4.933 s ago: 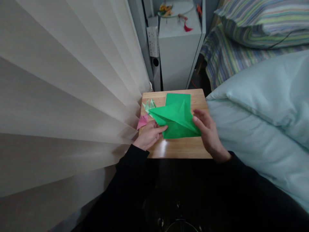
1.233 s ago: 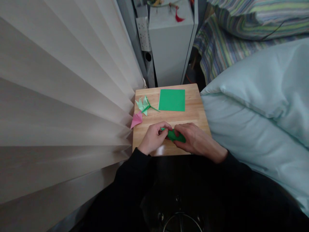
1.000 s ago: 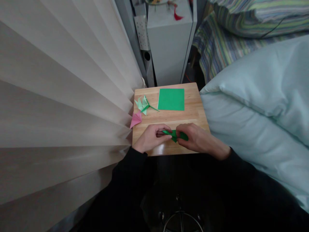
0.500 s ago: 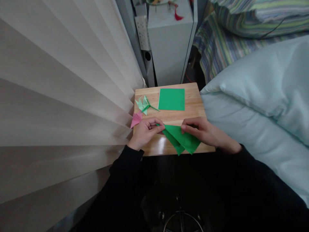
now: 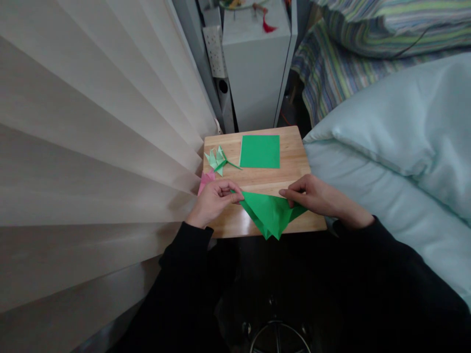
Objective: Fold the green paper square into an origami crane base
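Note:
A green sheet of origami paper (image 5: 265,211), folded into a triangular shape, is stretched between my two hands over the front part of the small wooden table (image 5: 228,223). My left hand (image 5: 215,200) pinches its left corner between thumb and fingers. On the other side, my right hand (image 5: 308,195) is closed on the paper's upper right edge, with a flap sticking out below the fingers. The paper's lower points hang past the table's front edge. Just beyond my left hand lies a folded pink paper piece (image 5: 206,181), partly covered by that hand.
A pale green paper flower with a green stem (image 5: 219,160) lies at the table's back left, beside flat green square paper (image 5: 259,151). A pleated curtain (image 5: 110,147) borders the left, a light blue quilt (image 5: 375,147) the right. Behind stands a white cabinet (image 5: 255,78).
The green paper has been turned and spread wider, its lower points now closer together. My hands have moved slightly apart; the right hand's grip has shifted along the upper edge.

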